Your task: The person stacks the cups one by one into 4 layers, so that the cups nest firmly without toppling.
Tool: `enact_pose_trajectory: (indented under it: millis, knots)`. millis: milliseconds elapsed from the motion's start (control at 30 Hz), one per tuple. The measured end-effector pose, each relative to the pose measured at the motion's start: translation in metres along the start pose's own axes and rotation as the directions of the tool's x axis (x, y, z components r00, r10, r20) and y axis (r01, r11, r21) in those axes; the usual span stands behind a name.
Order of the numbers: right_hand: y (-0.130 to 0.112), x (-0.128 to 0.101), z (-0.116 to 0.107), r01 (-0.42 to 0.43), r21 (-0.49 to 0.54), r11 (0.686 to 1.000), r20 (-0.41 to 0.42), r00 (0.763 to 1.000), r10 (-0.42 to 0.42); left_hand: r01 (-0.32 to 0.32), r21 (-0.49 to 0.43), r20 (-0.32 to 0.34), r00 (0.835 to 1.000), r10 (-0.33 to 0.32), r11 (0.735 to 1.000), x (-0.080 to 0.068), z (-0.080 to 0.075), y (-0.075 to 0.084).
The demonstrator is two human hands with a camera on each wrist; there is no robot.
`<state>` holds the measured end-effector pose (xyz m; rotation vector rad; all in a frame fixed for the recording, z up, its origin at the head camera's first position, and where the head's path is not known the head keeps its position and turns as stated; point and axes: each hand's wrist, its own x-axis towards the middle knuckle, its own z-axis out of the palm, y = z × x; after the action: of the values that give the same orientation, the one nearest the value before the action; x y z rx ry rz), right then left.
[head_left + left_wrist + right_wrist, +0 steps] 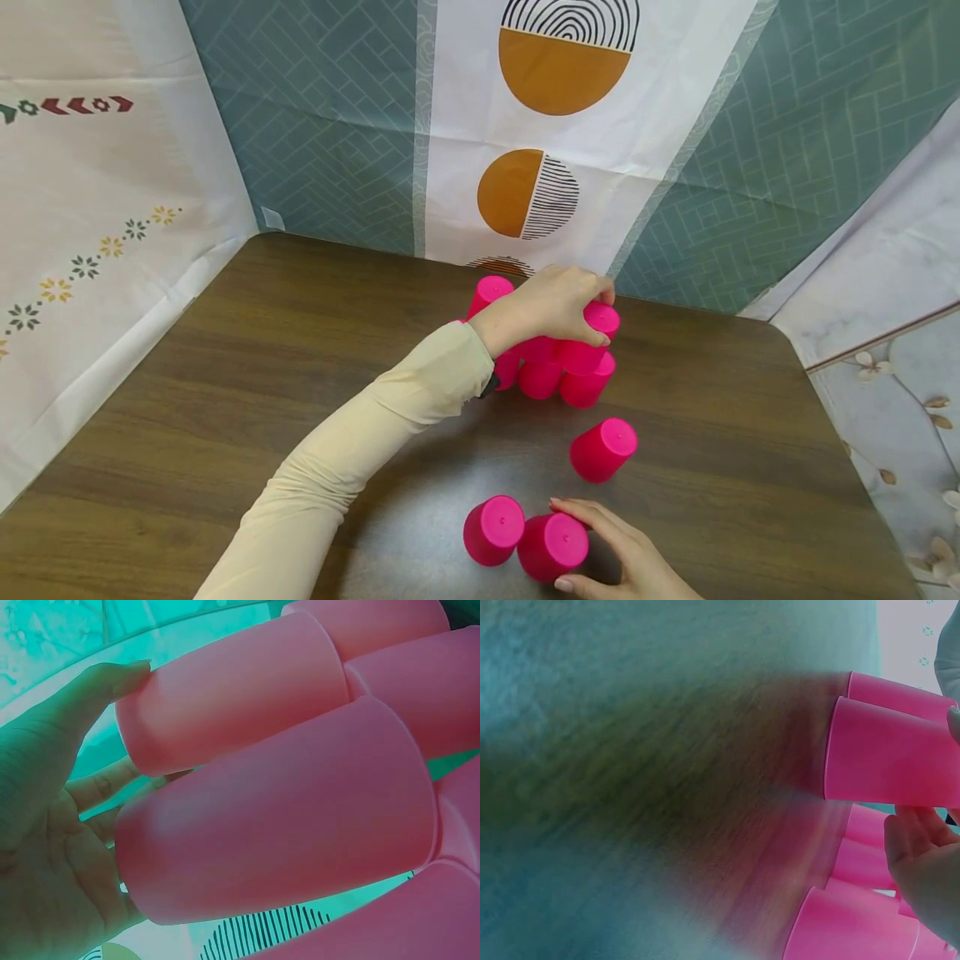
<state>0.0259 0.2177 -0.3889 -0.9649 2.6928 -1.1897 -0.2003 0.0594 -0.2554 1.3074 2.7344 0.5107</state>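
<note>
Cups carry no readable writing; left hand (551, 304) grasps the stack's top cup (596, 327), right hand (626, 554) rests relaxed fingers on a near cup (552, 546), beside another cup (492, 530).

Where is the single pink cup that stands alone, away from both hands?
In the head view, the lone cup stands upside down on the table, right of centre, between the cup stack behind and the two near cups.

Approx. nine pink cups (602, 450) on one table (225, 400) — some hidden.
</note>
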Motion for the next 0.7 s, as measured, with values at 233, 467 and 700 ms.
enact_pose_trajectory:
  millis: [233, 467, 700]
  knots:
    - [-0.0007, -0.0005, 0.0017, -0.011, 0.020, 1.000, -0.008, 1.000, 0.011, 0.021, -0.003, 0.004, 1.000, -0.021, 1.000, -0.0025, 0.0022, -0.0019]
    - [-0.0021, -0.0014, 0.0027, -0.033, 0.035, 0.999, -0.016, 0.999, 0.034, 0.021, -0.004, -0.011, 1.000, -0.021, 1.000, -0.0037, 0.0031, -0.0016]
    - [-0.0033, -0.0020, 0.0029, -0.029, 0.030, 0.999, -0.019, 0.999, 0.029, 0.024, 0.017, -0.018, 1.000, -0.024, 1.000, -0.0049, 0.0043, 0.0001]
